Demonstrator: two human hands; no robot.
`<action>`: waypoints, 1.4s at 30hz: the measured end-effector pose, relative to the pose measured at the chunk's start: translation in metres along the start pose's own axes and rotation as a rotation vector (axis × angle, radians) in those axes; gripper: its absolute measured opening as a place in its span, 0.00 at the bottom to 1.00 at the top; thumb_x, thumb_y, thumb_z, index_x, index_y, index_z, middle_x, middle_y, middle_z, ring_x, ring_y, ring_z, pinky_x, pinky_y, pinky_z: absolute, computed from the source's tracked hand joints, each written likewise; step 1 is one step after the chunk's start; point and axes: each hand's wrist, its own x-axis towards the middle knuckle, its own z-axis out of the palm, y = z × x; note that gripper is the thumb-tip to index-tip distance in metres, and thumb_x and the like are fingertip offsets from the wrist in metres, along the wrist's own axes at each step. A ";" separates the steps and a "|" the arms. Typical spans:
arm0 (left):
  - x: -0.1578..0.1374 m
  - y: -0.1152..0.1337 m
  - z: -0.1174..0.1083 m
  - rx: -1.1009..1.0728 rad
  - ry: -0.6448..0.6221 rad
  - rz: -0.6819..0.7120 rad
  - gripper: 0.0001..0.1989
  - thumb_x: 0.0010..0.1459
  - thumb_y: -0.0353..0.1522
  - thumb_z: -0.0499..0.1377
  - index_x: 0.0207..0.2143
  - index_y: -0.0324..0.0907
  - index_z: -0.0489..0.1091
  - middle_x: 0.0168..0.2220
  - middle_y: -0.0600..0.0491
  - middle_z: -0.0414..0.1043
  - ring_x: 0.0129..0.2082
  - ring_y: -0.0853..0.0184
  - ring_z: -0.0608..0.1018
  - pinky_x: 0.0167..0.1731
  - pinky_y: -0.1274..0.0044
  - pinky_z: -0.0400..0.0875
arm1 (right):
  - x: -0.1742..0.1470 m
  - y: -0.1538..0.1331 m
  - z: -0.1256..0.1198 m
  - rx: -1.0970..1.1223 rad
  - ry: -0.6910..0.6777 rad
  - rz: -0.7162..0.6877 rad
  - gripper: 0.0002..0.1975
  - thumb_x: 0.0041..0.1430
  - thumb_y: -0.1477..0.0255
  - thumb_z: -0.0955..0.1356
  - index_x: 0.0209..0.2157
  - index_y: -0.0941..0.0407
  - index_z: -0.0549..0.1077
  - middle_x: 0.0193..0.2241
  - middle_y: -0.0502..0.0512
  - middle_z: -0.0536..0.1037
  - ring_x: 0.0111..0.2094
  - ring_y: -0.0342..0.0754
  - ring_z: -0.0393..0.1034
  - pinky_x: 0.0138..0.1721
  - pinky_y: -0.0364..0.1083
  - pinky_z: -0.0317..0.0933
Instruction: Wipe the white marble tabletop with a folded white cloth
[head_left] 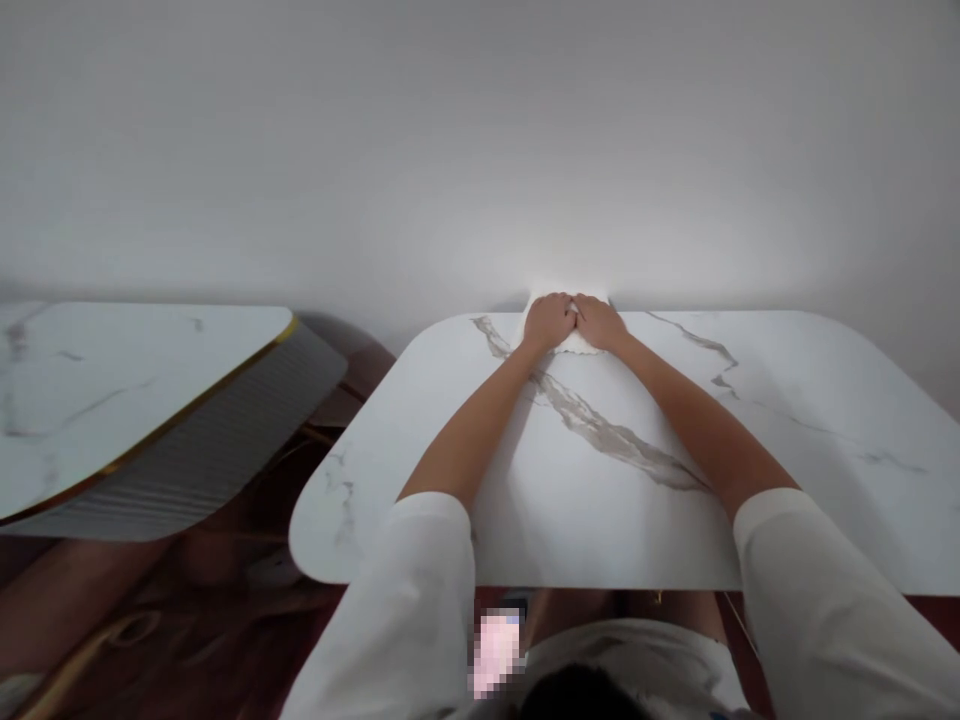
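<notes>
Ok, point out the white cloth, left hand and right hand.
White cloth [578, 343]: head view, near its wavy edge.
Left hand [551, 318]: head view, back of hand.
Right hand [601, 322]: head view, back of hand.

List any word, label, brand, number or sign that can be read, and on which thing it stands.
None readable.
The near tabletop and left tabletop show veins, no writing.
The white cloth shows no visible print.
The pink patch below the near tabletop's edge is pixelated; any text there is unreadable.

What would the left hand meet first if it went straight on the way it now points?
Most likely the wall behind the table, just beyond the white cloth under the left hand; any gap is hard to judge from this one view.
</notes>
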 end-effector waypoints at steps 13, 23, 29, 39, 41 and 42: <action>-0.040 0.041 -0.009 -0.086 -0.075 0.176 0.26 0.58 0.29 0.46 0.58 0.40 0.64 0.61 0.48 0.64 0.61 0.60 0.63 0.62 0.67 0.54 | -0.079 -0.013 -0.016 -0.040 0.042 0.170 0.28 0.66 0.71 0.50 0.62 0.73 0.56 0.64 0.73 0.57 0.65 0.60 0.50 0.63 0.58 0.46; -0.144 0.055 -0.048 -0.030 -0.084 0.146 0.24 0.61 0.29 0.43 0.58 0.37 0.63 0.61 0.44 0.63 0.61 0.59 0.64 0.61 0.66 0.55 | -0.153 -0.085 -0.035 -0.011 -0.018 0.082 0.28 0.65 0.71 0.52 0.62 0.73 0.56 0.64 0.72 0.57 0.65 0.59 0.50 0.63 0.57 0.46; -0.229 0.077 -0.079 0.014 -0.140 0.041 0.27 0.60 0.30 0.43 0.62 0.35 0.58 0.64 0.44 0.57 0.64 0.57 0.59 0.63 0.64 0.52 | -0.221 -0.138 -0.056 0.042 -0.065 0.043 0.30 0.63 0.71 0.53 0.63 0.73 0.55 0.64 0.70 0.56 0.65 0.60 0.49 0.64 0.57 0.46; -0.237 0.138 -0.074 -0.145 -0.207 -0.068 0.29 0.56 0.31 0.49 0.61 0.42 0.60 0.65 0.50 0.56 0.65 0.55 0.57 0.63 0.60 0.55 | -0.272 -0.099 -0.079 0.069 -0.085 0.021 0.29 0.62 0.72 0.54 0.63 0.68 0.57 0.64 0.65 0.58 0.65 0.55 0.51 0.64 0.56 0.48; -0.221 0.144 -0.065 -0.170 -0.187 -0.053 0.28 0.56 0.31 0.49 0.60 0.43 0.60 0.65 0.50 0.57 0.65 0.54 0.58 0.62 0.59 0.55 | -0.265 -0.081 -0.079 0.063 -0.082 0.017 0.29 0.62 0.73 0.54 0.63 0.68 0.58 0.64 0.65 0.58 0.65 0.55 0.51 0.64 0.56 0.48; -0.211 0.146 -0.061 -0.179 -0.176 -0.043 0.27 0.57 0.30 0.49 0.60 0.43 0.61 0.64 0.50 0.58 0.65 0.54 0.58 0.62 0.58 0.55 | -0.259 -0.071 -0.078 0.060 -0.078 0.017 0.29 0.62 0.73 0.55 0.63 0.68 0.58 0.64 0.65 0.58 0.65 0.54 0.51 0.64 0.56 0.48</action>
